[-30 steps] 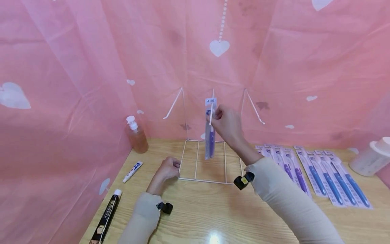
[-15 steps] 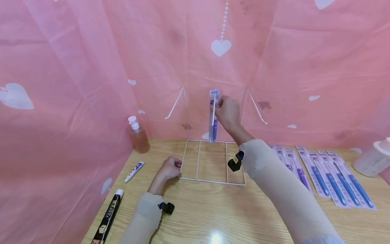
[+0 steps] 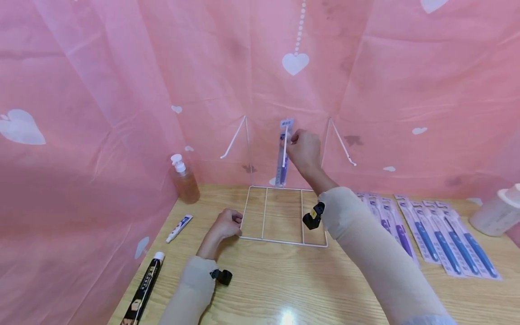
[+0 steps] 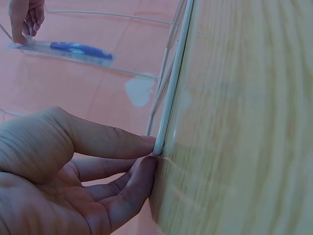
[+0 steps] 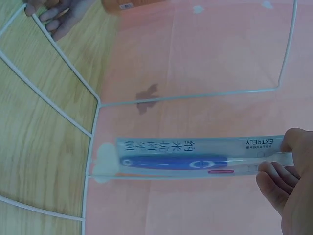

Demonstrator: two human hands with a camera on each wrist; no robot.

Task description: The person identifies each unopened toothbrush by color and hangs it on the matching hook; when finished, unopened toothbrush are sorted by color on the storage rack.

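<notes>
A packaged toothbrush [image 3: 279,175] is held up at the middle hook [image 3: 285,151] of a white wire rack [image 3: 283,242].
Head view: the right hand [image 3: 305,150] grasps the pack's upper part with its fingers, while the left hand [image 3: 225,224] steadies the rack's near left corner; the side hooks [image 3: 233,137] bear no pack, and other packs [image 3: 447,253] lie on the worktop [image 3: 260,280], so hanging looks barely begun; I cannot tell whether the held pack is threaded on. Its header print is too small to read. Left wrist view: thumb and fingers pinch the rack's wire. Right wrist view: the pack, gripped near one end, reads "EXTRELY" upside down, with larger Chinese characters, apparently including 纳米.
</notes>
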